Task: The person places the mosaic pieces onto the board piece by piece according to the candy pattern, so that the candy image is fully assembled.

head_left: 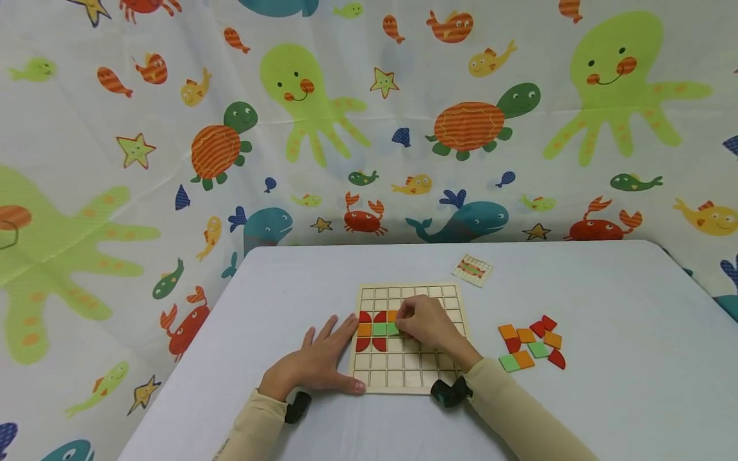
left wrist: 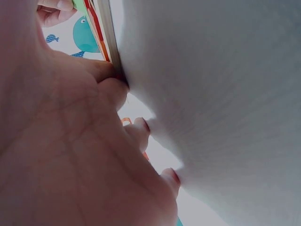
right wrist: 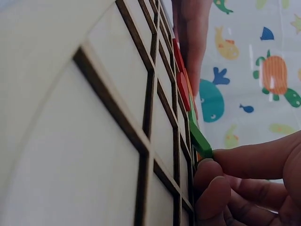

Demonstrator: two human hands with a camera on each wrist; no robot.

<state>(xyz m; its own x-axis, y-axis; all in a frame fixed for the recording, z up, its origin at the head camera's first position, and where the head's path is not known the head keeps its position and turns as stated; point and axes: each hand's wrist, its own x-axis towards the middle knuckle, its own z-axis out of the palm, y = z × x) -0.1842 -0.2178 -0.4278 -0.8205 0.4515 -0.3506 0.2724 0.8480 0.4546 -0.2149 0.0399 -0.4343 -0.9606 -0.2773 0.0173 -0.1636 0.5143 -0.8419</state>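
Observation:
A wooden grid board lies on the white table. My left hand rests with spread fingers along its left side, index finger and thumb at the edge. With thumb and fingertips my right hand pinches a green tile, slightly tilted in the grid, right of a flat green square. An orange square sits left of that one, and another orange tile shows above, partly hidden by my right hand. Red rounded pieces fill cells above and below this row.
Right of the board lies a loose group of red, orange and green tiles. A small pattern card is behind the board's right corner. A curtain printed with sea animals hangs behind the table.

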